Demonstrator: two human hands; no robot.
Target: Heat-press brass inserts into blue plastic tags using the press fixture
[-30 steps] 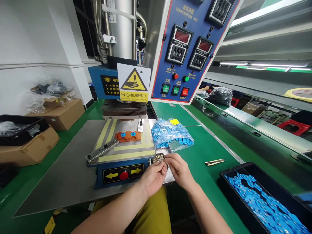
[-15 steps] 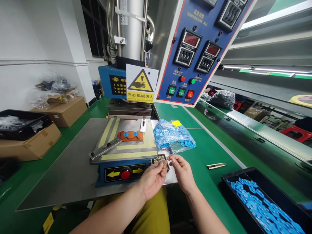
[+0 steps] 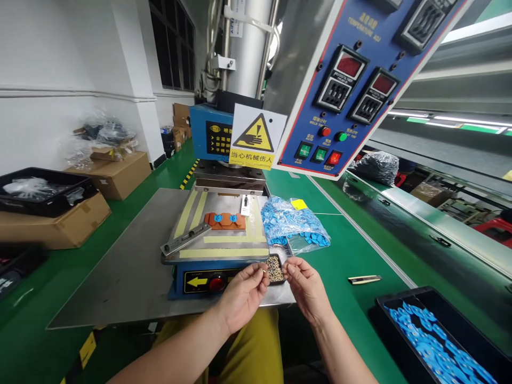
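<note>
My left hand (image 3: 241, 295) is closed in a pinch, with a tiny brass-coloured piece at its fingertips. To its right, my right hand (image 3: 307, 288) also pinches thumb to fingers; whatever it holds is too small to name. Between and just beyond the hands sits a small black box (image 3: 277, 282) of little brass-coloured metal pieces (image 3: 274, 268). Past my left hand, an orange fixture (image 3: 226, 225) on the machine's bed carries two small blue parts (image 3: 218, 218). A metal bar (image 3: 186, 239) lies slanted beside the fixture.
The press with its blue control panel (image 3: 348, 122) and warning sign (image 3: 258, 136) rises ahead. A clear bag of blue parts (image 3: 294, 221) lies right of the bed. Further right are a utility knife (image 3: 364, 279) and a black tray (image 3: 430, 296) of blue parts.
The view has swung left, so the scene sits further right. My hands have drawn slightly apart, and more of the box of brass-coloured pieces shows between them.
</note>
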